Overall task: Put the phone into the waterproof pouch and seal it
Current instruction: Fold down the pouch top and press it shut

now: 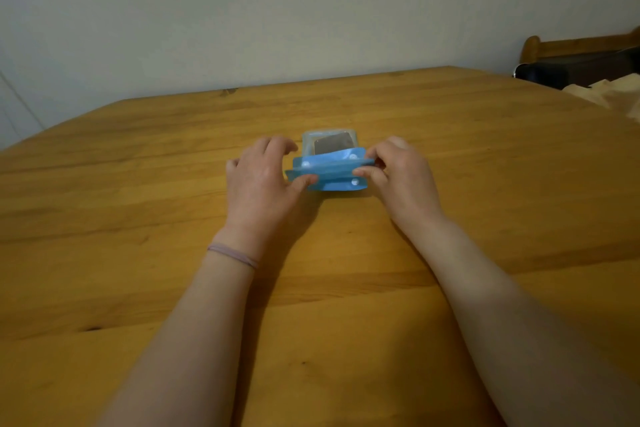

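The wooden tabletop (138, 288) carries everything, giving a firm base to press against. At its centre lies the blue waterproof pouch (329, 172), flat, its opening end toward the person at 6 o'clock, so the closure is within easy reach. The phone (331, 144) is already inside, its dark face showing through the clear window at the pouch's 12 o'clock end. The left hand (258, 180) pins the flap's 9 o'clock end, thumb down, other fingers spread apart. The right hand (394, 172) pinches the 3 o'clock end, fingers (375, 163) clamped on the flap, apparently folding it to seal.
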{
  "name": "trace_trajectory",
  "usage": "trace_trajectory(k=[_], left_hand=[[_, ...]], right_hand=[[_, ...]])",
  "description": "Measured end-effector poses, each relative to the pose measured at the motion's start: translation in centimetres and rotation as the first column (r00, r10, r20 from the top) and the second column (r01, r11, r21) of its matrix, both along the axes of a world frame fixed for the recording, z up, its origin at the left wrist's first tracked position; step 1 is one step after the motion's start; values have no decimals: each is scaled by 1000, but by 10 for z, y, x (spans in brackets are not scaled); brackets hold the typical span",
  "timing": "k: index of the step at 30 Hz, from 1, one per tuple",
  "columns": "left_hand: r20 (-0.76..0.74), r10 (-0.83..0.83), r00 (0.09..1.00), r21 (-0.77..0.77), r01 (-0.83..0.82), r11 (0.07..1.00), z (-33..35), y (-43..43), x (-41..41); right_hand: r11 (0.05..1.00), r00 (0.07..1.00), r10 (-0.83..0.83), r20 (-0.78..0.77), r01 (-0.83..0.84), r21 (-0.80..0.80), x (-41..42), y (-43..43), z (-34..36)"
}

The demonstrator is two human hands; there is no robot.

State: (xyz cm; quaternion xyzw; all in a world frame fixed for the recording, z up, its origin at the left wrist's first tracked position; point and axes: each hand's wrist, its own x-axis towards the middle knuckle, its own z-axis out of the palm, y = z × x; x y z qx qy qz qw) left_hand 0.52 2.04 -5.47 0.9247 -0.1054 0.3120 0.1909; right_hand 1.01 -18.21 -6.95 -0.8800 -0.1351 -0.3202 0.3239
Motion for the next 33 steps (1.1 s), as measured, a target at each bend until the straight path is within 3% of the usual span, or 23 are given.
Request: trace_trajectory(k=[7,13,19,26,33], left_hand=[[-11,-50,999,155,51,987,-2,-19,-4],[-29,-72,997,106,74,992,-6,-17,0],[-16,-71,997,93,72,993,-5,-18,-1],[57,-131,990,184,119,976,-1,-30,-9],[42,-145,989,151,137,979,0,-34,-8]], right_hand=[[986,994,110,25,-106,-127,-6,14,0],[981,982,187,-37,-189,-34,-8,15,0],[983,977,183,-106,-183,12,-7,14,0],[990,990,139,-25,-140,-34,-9,21,-1],[991,991,134,21,-134,-17,-8,23,-1]])
